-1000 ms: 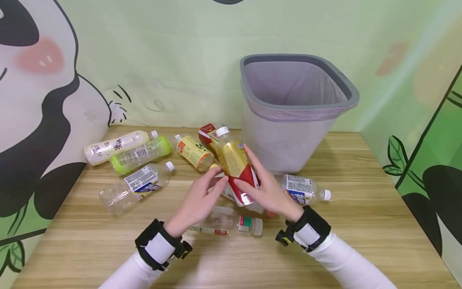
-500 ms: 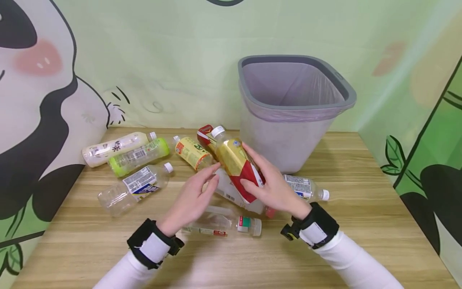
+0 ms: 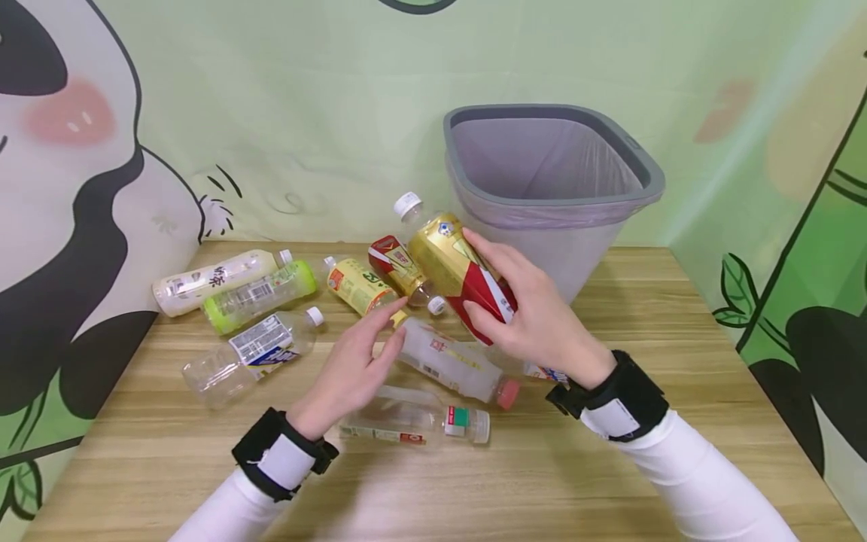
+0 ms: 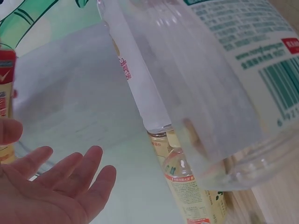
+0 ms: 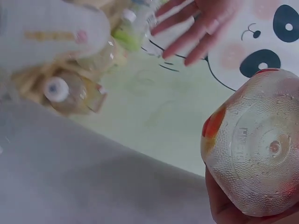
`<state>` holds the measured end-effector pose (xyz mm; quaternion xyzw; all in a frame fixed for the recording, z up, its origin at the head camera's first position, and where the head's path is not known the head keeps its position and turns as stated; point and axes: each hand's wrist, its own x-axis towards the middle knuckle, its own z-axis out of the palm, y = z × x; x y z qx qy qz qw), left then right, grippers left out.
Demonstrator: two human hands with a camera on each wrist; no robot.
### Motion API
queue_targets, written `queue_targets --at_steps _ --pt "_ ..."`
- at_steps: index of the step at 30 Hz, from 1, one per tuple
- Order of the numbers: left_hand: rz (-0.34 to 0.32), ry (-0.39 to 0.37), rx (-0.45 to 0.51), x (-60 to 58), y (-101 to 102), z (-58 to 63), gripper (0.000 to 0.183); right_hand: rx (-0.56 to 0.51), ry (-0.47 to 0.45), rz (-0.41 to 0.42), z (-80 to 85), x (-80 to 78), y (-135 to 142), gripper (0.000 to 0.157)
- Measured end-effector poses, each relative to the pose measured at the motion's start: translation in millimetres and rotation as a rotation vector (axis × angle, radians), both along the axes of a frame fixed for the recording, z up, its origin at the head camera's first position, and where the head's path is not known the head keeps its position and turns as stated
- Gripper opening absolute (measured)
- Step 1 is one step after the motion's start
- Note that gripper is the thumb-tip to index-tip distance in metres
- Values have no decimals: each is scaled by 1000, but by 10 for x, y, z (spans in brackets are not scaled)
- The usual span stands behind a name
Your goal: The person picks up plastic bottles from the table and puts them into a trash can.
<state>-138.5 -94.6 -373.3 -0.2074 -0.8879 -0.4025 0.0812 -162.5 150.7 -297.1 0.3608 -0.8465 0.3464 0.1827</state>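
Note:
My right hand [image 3: 545,320] grips a plastic bottle [image 3: 443,252] with a gold and red label and a white cap. It is held tilted above the table, cap toward the back left, in front of the bin. Its clear, bumpy base [image 5: 261,144] fills the right side of the right wrist view. My left hand [image 3: 345,373] holds nothing; its fingers spread loosely near the yellow neck end of a frosted bottle with a pink cap [image 3: 450,357]. Under the left wrist lies a clear bottle with a green and red label [image 3: 413,414].
A grey-rimmed bin [image 3: 552,203] with a liner stands at the back right. Another gold-red bottle [image 3: 400,263] and a yellow-labelled bottle [image 3: 359,286] lie mid-table. At left are a cream bottle [image 3: 213,280], a green-ended bottle [image 3: 260,296] and a blue-labelled bottle [image 3: 250,354].
My right hand has lifted the gold-red bottle up and to the right, away from my left hand, uncovering the frosted bottle and the other gold-red one. The left hand has drawn back slightly leftward.

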Motion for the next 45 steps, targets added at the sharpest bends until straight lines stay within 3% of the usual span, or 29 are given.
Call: queue_targets --at_steps 6,15,20,25,32,37,45 --pt "3 24 -6 -11 7 -3 46 -66 94 6 304 -29 -11 72" --pt "1 16 -3 -19 21 4 46 -324 109 -80 704 -232 -18 71" --pt "6 14 -8 -19 25 12 46 -423 -12 -170 884 -405 3 71" --pt "2 10 -15 -17 31 15 46 -476 -158 -208 1013 -498 -16 71" --pt "-9 13 -10 -17 39 4 46 -400 -353 -287 1039 -671 -27 71" --pt "-14 22 -13 -19 46 -13 46 -271 -447 -368 1013 -831 -12 68" --pt "-14 37 -19 -23 51 -23 46 -33 -444 -464 995 -904 -46 71"
